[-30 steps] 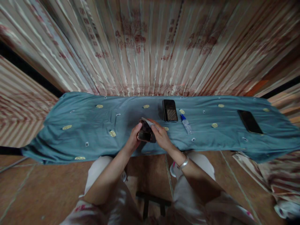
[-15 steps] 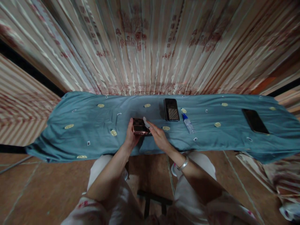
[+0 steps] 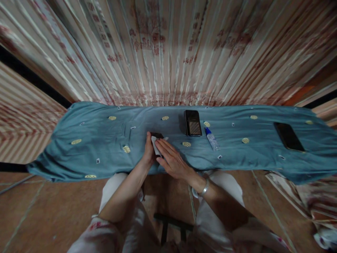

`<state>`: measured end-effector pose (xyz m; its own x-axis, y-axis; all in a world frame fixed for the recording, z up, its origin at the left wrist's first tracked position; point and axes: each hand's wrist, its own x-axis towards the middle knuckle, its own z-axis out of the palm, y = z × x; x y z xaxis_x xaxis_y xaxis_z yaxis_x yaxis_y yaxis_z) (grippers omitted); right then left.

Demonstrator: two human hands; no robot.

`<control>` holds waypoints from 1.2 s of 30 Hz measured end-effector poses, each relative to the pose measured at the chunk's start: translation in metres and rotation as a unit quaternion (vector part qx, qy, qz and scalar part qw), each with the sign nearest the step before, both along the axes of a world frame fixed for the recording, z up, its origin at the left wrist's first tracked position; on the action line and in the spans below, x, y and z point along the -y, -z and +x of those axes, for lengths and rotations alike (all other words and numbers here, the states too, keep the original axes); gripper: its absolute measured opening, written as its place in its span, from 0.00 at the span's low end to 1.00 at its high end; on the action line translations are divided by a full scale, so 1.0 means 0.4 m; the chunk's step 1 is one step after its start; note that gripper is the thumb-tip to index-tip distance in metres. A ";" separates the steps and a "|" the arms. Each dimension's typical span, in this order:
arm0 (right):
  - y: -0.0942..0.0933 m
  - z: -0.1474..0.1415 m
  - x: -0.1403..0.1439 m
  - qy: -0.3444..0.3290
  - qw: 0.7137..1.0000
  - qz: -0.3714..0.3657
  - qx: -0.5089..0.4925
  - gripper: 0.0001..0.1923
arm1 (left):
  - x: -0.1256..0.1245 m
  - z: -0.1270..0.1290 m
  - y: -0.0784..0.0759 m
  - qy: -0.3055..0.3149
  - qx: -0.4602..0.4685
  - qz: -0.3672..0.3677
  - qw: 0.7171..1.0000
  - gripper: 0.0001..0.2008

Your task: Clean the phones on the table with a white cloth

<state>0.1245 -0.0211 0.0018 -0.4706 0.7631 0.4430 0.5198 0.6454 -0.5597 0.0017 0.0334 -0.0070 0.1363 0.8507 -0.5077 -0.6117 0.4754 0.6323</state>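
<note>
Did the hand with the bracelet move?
Yes. The right hand slid left, away from the little bottle, and now lies flat over the phone.

Both forearms reach forward from the lap and meet near the middle of the view. The left hand [image 3: 149, 151] is curled, thumb up along the near left side, fingers wrapped out of sight beneath. The right hand [image 3: 172, 161] lies flat, palm down, fingers straight and pointing up-left, their tips beside the left thumb. A silver bangle [image 3: 204, 188] circles the right wrist.
</note>
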 end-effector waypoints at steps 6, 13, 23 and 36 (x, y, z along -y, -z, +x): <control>0.019 0.012 -0.032 0.033 0.998 0.004 -0.047 0.21 | 0.011 0.009 -0.003 0.001 0.003 0.014 1.000 0.28; 0.029 0.027 -0.052 0.055 0.997 0.014 -0.058 0.18 | 0.008 -0.001 -0.020 -0.020 0.015 0.021 0.999 0.27; -0.006 0.003 -0.027 0.048 0.998 -0.016 -0.036 0.20 | 0.022 0.012 0.005 -0.067 -0.038 0.076 0.994 0.21; 0.007 0.019 -0.038 0.079 0.995 0.025 0.053 0.18 | 0.015 -0.011 -0.023 -0.091 -0.071 0.099 0.988 0.21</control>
<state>0.1322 -0.0060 -0.0012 -0.3932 0.8093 0.4363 0.6715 0.5769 -0.4651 -0.0029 0.0272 0.0020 -0.0892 0.9393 -0.3313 -0.5738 0.2234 0.7880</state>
